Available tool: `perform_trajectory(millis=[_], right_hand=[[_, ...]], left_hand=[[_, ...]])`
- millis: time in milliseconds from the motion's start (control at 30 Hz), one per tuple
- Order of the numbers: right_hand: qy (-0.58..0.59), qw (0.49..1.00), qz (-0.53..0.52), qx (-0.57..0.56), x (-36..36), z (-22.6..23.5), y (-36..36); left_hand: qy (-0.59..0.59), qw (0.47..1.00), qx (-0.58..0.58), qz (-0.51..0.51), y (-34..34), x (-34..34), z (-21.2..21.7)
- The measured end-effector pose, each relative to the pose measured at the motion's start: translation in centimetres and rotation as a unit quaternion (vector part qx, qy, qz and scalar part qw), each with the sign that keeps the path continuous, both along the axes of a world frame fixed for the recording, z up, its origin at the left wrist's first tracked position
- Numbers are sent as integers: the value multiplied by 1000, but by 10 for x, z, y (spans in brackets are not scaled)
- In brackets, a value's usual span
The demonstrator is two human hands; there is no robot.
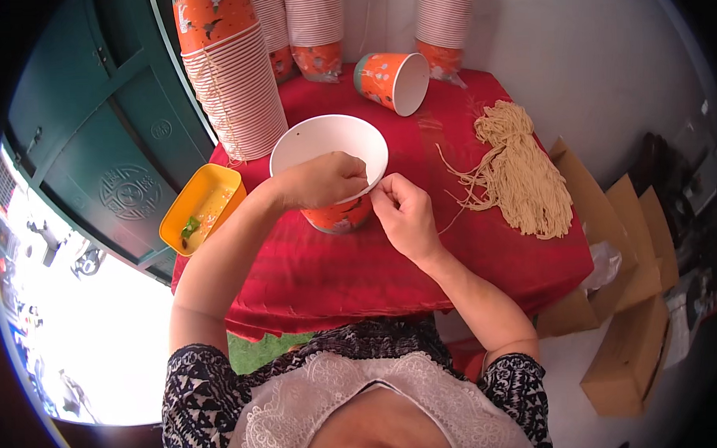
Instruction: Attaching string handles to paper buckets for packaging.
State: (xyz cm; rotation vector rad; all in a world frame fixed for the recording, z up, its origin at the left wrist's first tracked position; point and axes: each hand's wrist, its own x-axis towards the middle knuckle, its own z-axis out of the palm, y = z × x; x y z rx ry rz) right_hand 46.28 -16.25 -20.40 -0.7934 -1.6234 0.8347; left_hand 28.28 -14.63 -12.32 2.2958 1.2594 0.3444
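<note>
A paper bucket (338, 217), white inside and orange with dark figures outside, stands upright in front of me on the red cloth. My left hand (325, 180) reaches over its near rim, fingers curled closed inside; what they pinch is hidden. At the bucket's right rim, my right hand (404, 213) is closed in a pinch against the outer edge, and anything between its fingertips is too small to make out. A thin loose strand shows beside the right wrist. To the right lies a bundle of beige string (522, 171), with several strands straying toward that hand.
A tall stack of paper buckets (239, 94) with strings down its side stands left. Another bucket (385, 81) lies sideways behind, near wrapped stacks (316, 36). A yellow tub (204, 206) sits at the cloth's left edge. Cardboard boxes (628, 357) stand on the floor right.
</note>
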Motion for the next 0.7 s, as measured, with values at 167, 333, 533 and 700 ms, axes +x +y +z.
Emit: perform_trajectory(millis=[167, 333, 533, 700], right_hand=[[45, 981, 76, -174, 9, 12, 4], [-10, 944, 151, -293, 15, 22, 10], [5, 935, 180, -306, 2, 19, 23], [6, 918, 202, -340, -13, -1, 49]], left_hand=[[-19, 999, 34, -4, -10, 6, -12], [21, 999, 30, -2, -25, 12, -4], [47, 994, 90, 46, -26, 11, -7], [80, 970, 198, 118, -1, 0, -55]])
